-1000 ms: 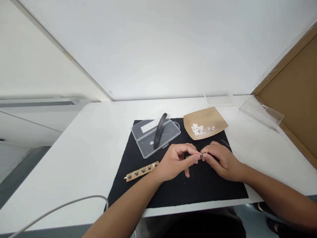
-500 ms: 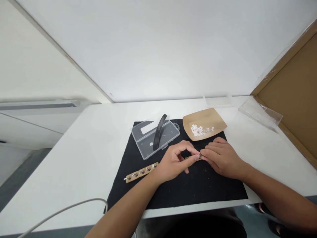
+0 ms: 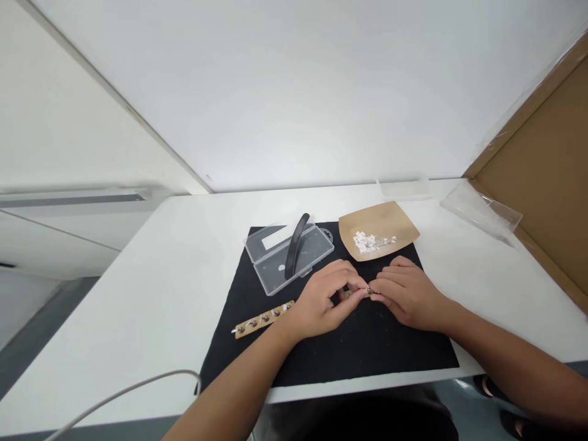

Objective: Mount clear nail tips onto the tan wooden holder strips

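Both of my hands meet over the black mat [image 3: 321, 355] near the table's front. My left hand [image 3: 321, 303] pinches the end of a tan strip [image 3: 264, 319] that carries several small metal parts; most of the strip sticks out to the left on the mat. My right hand [image 3: 407, 294] is closed in a pinch on a tiny metal part [image 3: 368, 290] right at the left fingertips. The fingertips of both hands touch around that part.
A clear plastic case [image 3: 289, 252] lies open on the mat with a black curved tool [image 3: 296, 242] across it. A brown paper tray [image 3: 379, 229] holds small white pieces. Clear plastic bags [image 3: 480, 211] and a cardboard sheet [image 3: 542, 165] lie at right. A white cable [image 3: 119, 392] crosses front left.
Both hands stayed together over the mat. The left fingers curled in tighter around the strip end and the right hand shifted slightly left.
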The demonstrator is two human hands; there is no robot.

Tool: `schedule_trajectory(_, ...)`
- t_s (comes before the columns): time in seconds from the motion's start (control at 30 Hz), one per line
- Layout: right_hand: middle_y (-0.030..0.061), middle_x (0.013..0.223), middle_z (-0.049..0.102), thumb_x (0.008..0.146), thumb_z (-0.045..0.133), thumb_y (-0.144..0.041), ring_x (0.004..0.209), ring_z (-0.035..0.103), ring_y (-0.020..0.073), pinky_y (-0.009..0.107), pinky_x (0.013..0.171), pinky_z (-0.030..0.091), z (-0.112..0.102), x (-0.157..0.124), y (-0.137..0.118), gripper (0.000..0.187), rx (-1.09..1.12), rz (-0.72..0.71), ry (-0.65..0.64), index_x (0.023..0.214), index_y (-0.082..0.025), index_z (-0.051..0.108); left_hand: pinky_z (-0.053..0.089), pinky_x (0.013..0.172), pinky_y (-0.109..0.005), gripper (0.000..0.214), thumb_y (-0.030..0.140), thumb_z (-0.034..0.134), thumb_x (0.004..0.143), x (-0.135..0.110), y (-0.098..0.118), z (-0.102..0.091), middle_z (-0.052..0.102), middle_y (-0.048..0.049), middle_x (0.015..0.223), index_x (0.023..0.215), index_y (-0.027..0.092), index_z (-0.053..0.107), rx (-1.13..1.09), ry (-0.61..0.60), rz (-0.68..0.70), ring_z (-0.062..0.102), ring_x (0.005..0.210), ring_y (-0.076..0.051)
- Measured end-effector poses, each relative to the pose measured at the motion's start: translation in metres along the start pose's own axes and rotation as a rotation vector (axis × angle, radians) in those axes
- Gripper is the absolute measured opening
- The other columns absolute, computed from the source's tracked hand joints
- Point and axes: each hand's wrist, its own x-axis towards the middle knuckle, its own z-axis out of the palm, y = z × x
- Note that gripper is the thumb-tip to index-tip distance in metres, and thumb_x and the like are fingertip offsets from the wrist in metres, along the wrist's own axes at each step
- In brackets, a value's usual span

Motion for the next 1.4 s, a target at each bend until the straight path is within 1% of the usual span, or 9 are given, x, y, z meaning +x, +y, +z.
schedule_trajectory(0.2,0.0002,0.076,0.062,0.112,0.049,-0.022,0.068,0.050,0.0165,0.034,0.075,0.034,0.002,-0.001,-0.001,0.022,0.040,0.014,-0.016,0.093,-0.019,0.060,0.050,0.063,-0.026,0.006,0.016,0.065,0.103,0.000,-0.001,0.002,0.065,-0.0057,0.084,0.104,0.016,0.071,0.074,-0.011,0.041,0.059,0.075,-0.016)
schedule_trajectory(0.37,0.0015,0.081,0.065,0.112,0.047,-0.022,0.070,0.053,0.0173,0.035,0.076,0.035,0.002,-0.002,-0.002,0.020,0.094,0.042,-0.018,0.095,-0.019,0.060,0.053,0.070,-0.028,0.009,0.016,0.066,0.103,0.000,-0.003,0.003,0.066,-0.0038,0.083,0.110,0.016,0.071,0.181,0.050,0.129,0.062,0.079,-0.017)
schedule_trajectory(0.53,0.0004,0.082,0.067,0.114,0.041,-0.025,0.071,0.055,0.0168,0.035,0.077,0.037,0.002,-0.003,-0.003,0.024,0.313,0.162,-0.052,0.098,-0.021,0.059,0.058,0.078,-0.032,0.016,0.016,0.071,0.101,0.001,-0.004,0.002,0.071,-0.0057,0.092,0.117,0.018,0.071,0.305,0.116,0.244,0.067,0.086,-0.019)
schedule_trajectory(0.73,-0.0018,0.073,0.061,0.117,0.036,-0.035,0.068,0.052,0.0157,0.033,0.076,0.040,-0.005,0.002,-0.009,0.040,0.563,0.348,-0.086,0.084,-0.022,0.054,0.061,0.077,-0.031,0.022,0.015,0.075,0.098,0.000,-0.004,0.003,0.071,-0.0065,0.096,0.120,0.019,0.071,0.330,0.189,0.263,0.070,0.088,-0.019)
schedule_trajectory(0.83,-0.0034,0.067,0.056,0.118,0.036,-0.041,0.064,0.051,0.0140,0.031,0.071,0.041,-0.009,0.004,-0.011,0.047,0.690,0.418,-0.118,0.077,-0.022,0.050,0.061,0.077,-0.030,0.020,0.012,0.074,0.098,0.001,-0.003,0.003,0.072,-0.0059,0.095,0.116,0.019,0.072,0.318,0.186,0.292,0.070,0.087,-0.017)
schedule_trajectory(1.0,-0.0051,0.064,0.052,0.118,0.037,-0.047,0.058,0.048,0.0113,0.028,0.063,0.039,-0.012,0.003,-0.013,0.051,0.858,0.490,-0.173,0.076,-0.021,0.051,0.061,0.078,-0.030,0.014,0.011,0.077,0.096,0.002,-0.002,0.001,0.074,-0.0072,0.095,0.109,0.017,0.073,0.247,0.142,0.292,0.071,0.087,-0.018)
schedule_trajectory(1.13,-0.0055,0.065,0.051,0.118,0.035,-0.047,0.059,0.048,0.0109,0.028,0.065,0.040,-0.015,0.003,-0.013,0.050,0.853,0.462,-0.203,0.077,-0.021,0.050,0.062,0.074,-0.028,0.007,0.016,0.074,0.099,0.001,0.000,0.001,0.075,-0.0080,0.095,0.106,0.018,0.075,0.137,0.054,0.224,0.071,0.086,-0.017)
schedule_trajectory(1.27,-0.0032,0.070,0.055,0.119,0.029,-0.046,0.066,0.051,0.0137,0.032,0.073,0.042,-0.015,0.004,-0.011,0.049,0.698,0.335,-0.202,0.080,-0.022,0.050,0.058,0.061,-0.021,0.005,0.018,0.075,0.098,0.000,0.001,0.002,0.076,-0.0094,0.094,0.103,0.017,0.077,0.019,0.036,0.114,0.071,0.080,-0.015)
schedule_trajectory(1.4,-0.0028,0.075,0.055,0.119,0.027,-0.044,0.068,0.048,0.0147,0.034,0.077,0.041,-0.012,0.003,-0.007,0.045,0.552,0.220,-0.216,0.085,-0.023,0.049,0.053,0.052,-0.016,0.004,0.019,0.077,0.097,0.000,0.003,0.001,0.077,-0.0095,0.091,0.099,0.017,0.078,-0.083,0.024,-0.011,0.071,0.077,-0.014)
